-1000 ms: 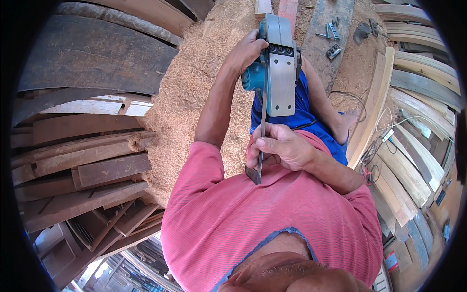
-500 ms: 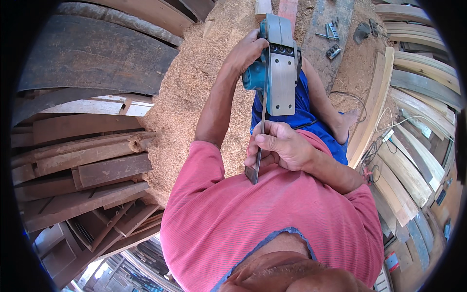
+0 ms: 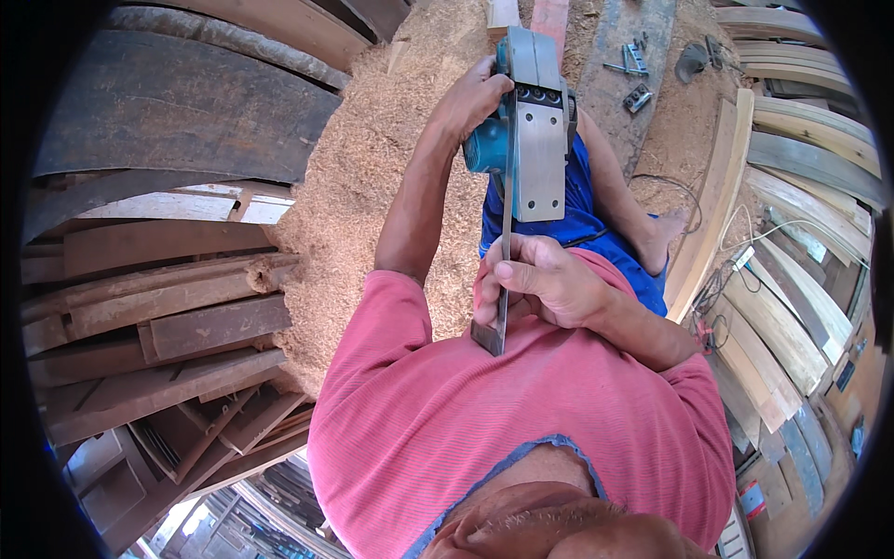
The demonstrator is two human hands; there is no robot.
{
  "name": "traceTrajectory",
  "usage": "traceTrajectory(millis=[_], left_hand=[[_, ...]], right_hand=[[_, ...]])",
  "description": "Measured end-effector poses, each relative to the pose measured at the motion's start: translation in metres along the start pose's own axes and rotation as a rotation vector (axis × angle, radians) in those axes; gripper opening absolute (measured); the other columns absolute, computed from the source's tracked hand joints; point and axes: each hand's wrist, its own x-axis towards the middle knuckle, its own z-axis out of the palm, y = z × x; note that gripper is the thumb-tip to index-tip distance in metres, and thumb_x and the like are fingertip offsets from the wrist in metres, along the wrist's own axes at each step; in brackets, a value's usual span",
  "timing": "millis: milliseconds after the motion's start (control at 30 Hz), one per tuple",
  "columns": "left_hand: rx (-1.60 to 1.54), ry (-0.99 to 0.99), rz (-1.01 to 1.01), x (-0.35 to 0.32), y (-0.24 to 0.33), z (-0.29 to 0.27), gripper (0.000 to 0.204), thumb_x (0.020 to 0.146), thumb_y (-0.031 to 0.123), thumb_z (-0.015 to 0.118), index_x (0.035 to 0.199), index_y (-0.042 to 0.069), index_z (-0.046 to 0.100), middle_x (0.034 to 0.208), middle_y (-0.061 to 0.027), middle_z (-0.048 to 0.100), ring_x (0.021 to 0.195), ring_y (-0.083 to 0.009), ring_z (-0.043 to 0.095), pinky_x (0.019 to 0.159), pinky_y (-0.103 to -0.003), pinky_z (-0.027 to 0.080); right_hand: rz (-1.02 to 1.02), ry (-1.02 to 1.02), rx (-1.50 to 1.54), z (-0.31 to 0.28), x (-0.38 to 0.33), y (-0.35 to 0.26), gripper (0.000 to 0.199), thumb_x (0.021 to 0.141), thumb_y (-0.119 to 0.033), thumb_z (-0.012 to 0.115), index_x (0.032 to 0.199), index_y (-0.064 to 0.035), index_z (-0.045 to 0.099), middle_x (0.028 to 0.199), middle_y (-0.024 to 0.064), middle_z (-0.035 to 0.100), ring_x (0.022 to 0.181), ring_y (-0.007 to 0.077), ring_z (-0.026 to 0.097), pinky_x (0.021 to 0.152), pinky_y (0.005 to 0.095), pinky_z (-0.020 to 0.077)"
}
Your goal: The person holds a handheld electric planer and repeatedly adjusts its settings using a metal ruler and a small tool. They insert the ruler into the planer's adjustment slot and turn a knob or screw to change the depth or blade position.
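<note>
Near the top centre of the frame, the left hand [image 3: 477,96] is closed around the teal body of an electric planer [image 3: 531,130], which is turned over so that its flat grey metal sole faces up toward the camera. Just below it, in the middle of the frame, the right hand [image 3: 545,279] is clenched around a thin, dark strip of wood [image 3: 505,252] held on edge; the strip runs from beside the planer's sole down past the fingers, its lower end sticking out below the fist over the pink shirt [image 3: 521,419]. The strip's upper part lies against the left side of the sole, though whether it touches the metal cannot be told.

Behind the planer a mound of sawdust [image 3: 372,177] spreads over the upper middle of the frame. Dark, weathered planks [image 3: 177,307] are stacked at the left, and paler curved boards [image 3: 792,279] fan out along the right edge. Small metal tools [image 3: 633,70] lie on a grey board at the upper right, near the top of the planer. Blue shorts [image 3: 577,205] show beneath the planer.
</note>
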Motion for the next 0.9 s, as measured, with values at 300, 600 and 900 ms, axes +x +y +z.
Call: traceTrajectory(millis=[300, 600, 900], left_hand=[[-0.021, -0.018, 0.088, 0.001, -0.019, -0.001, 0.062, 0.106, 0.024, 0.06, 0.161, -0.004, 0.051, 0.141, -0.018, 0.07, 0.127, -0.0248, 0.066, 0.111, -0.039, 0.053], [0.024, -0.11, 0.181, -0.012, -0.022, -0.006, 0.081, 0.101, 0.021, 0.073, 0.171, -0.001, 0.038, 0.158, -0.0233, 0.062, 0.146, -0.0315, 0.059, 0.125, -0.041, 0.043], [0.07, -0.151, 0.275, -0.012, -0.016, -0.008, 0.087, 0.1, 0.023, 0.074, 0.173, -0.002, 0.034, 0.162, -0.0238, 0.058, 0.148, -0.0298, 0.057, 0.126, -0.041, 0.042]], right_hand=[[-0.399, 0.244, -0.057, -0.046, -0.074, -0.047, 0.043, 0.107, -0.037, 0.078, 0.126, -0.005, 0.057, 0.094, 0.0106, 0.074, 0.074, 0.0261, 0.081, 0.063, 0.0361, 0.0692], [-0.847, 0.826, 0.293, -0.205, -0.132, -0.007, 0.027, 0.117, -0.037, 0.061, 0.122, -0.0104, 0.066, 0.101, 0.0067, 0.075, 0.08, 0.0182, 0.076, 0.069, 0.0333, 0.0646], [-0.702, 0.821, 0.128, -0.234, -0.126, 0.075, 0.03, 0.119, -0.031, 0.058, 0.137, -0.0078, 0.063, 0.111, 0.0087, 0.075, 0.106, 0.024, 0.074, 0.098, 0.0411, 0.0609]])
